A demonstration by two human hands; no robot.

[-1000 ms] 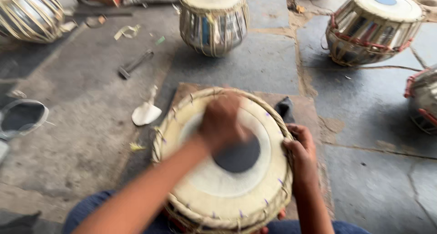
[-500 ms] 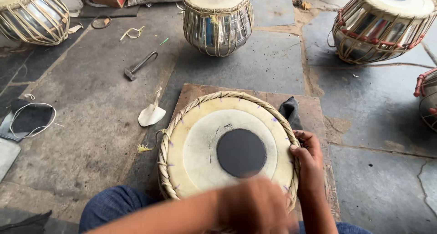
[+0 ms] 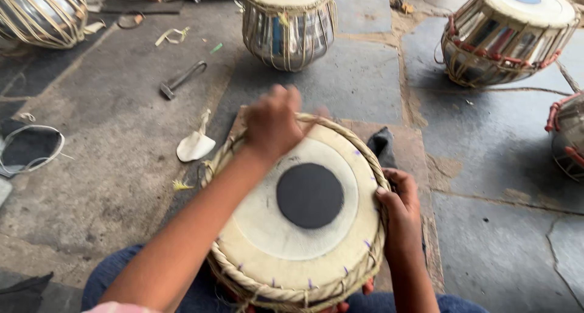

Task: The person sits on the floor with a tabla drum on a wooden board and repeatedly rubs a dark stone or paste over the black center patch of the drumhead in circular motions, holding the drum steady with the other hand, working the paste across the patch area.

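1. Near centre, resting against the knees: drum [image 3: 304, 215] with pale skin head and black round patch [image 3: 309, 195].
2. Left hand [image 3: 272, 125] over the drum's far rim, blurred; fingers bunched (cannot tell whether holding anything).
3. Right hand [image 3: 398, 197] on the right rim, fingers curled over the laced edge.
4. Beyond, on the stone floor [image 3: 499, 252]: four more drums, far left [image 3: 38, 12], far centre [image 3: 289, 24], far right [image 3: 508, 33], one at the right edge [image 3: 569, 136]; five in all.
5. Left of the drum: hammer [image 3: 181, 79], white scrap [image 3: 195, 146], sandal [image 3: 27, 147].
6. Dark cloth [image 3: 381, 144] just beside the right rim.
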